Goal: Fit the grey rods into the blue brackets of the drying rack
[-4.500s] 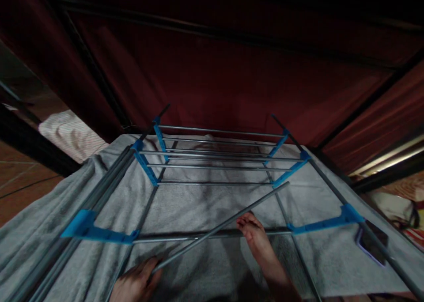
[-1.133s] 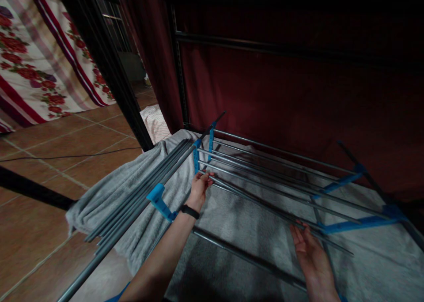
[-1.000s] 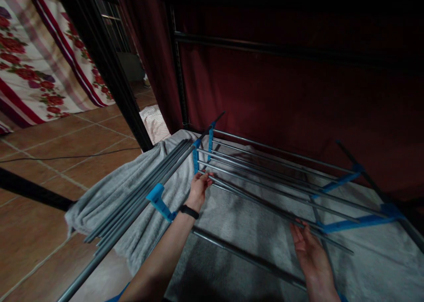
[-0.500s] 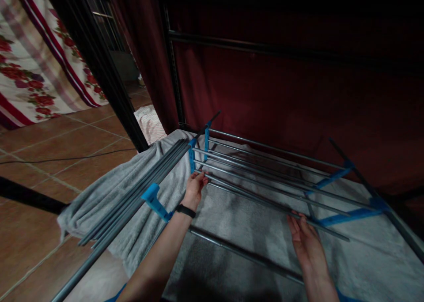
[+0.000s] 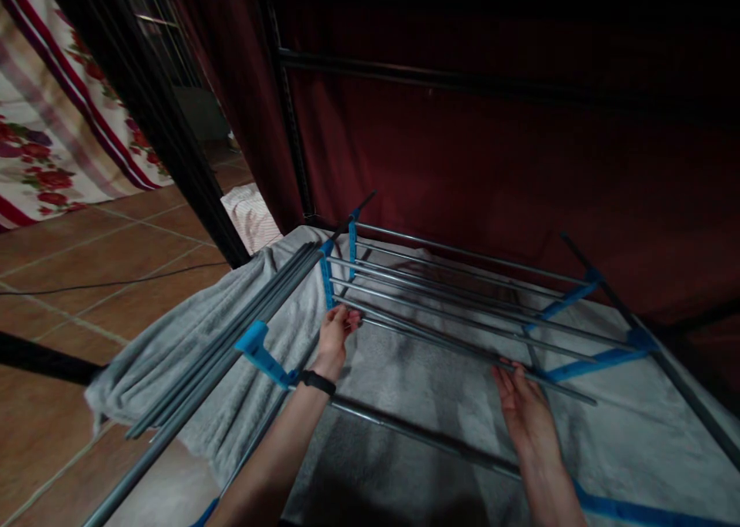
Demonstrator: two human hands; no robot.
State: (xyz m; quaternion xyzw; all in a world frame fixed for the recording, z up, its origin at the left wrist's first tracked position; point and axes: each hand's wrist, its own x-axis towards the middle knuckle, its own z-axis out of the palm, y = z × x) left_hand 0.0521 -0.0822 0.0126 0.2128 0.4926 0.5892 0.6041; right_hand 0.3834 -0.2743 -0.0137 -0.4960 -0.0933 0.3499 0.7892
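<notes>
The rack [image 5: 381, 421] pairs silvery-grey rods with bright blue brackets [image 5: 601, 364]. The held rod [image 5: 572, 394] at its front and the bundled rods [image 5: 231, 330] along its left side are also grey. Beneath the rack spreads a plain pale-grey blanket [image 5: 381, 369]; behind it hangs a dark red curtain [image 5: 491, 165]. Left of it, orange-brown tiles [image 5: 109, 238] carry pale lines, and a cream fabric [image 5: 75, 157] shows red flowers and maroon stripes.
</notes>
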